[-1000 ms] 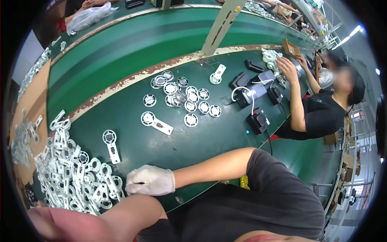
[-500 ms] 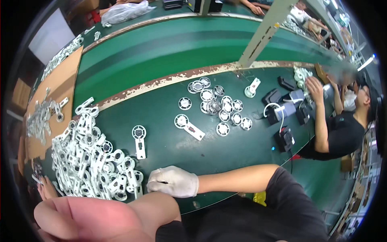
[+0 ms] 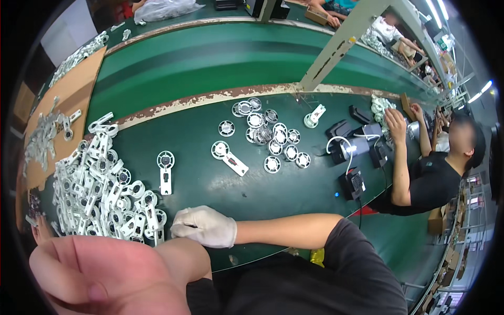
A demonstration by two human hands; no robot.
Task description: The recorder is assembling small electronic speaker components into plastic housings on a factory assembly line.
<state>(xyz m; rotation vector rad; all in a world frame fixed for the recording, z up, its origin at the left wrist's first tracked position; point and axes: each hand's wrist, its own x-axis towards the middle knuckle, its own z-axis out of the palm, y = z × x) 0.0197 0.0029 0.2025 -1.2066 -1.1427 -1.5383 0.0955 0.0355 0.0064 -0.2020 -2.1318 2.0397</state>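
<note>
Large and close in the lower left, my bare left hand (image 3: 105, 270) is raised with its palm side showing. Its fingers are mostly out of sight, and nothing held can be seen. My right hand (image 3: 206, 227), in a white glove, rests on the dark green table with curled fingers; whatever is in them, if anything, is hidden. Just left of it lies a heap of white plastic parts (image 3: 100, 194), each a ring with a flat arm. Beyond the glove are a single white part (image 3: 166, 173), another white part (image 3: 229, 158) lying at an angle, and several silver-and-black round discs (image 3: 272, 164).
Brown cardboard (image 3: 68, 113) with more white parts stands at the left. Black boxes with white cables (image 3: 353, 181) sit at the right, before a co-worker in black (image 3: 438, 173). A metal post (image 3: 336, 52) rises from the chipped ledge, with a green belt (image 3: 210, 63) behind.
The whole view has shifted, so the table and its parts appear farther left and slightly higher. The co-worker's head has turned. My right hand keeps its curled shape beside the heap.
</note>
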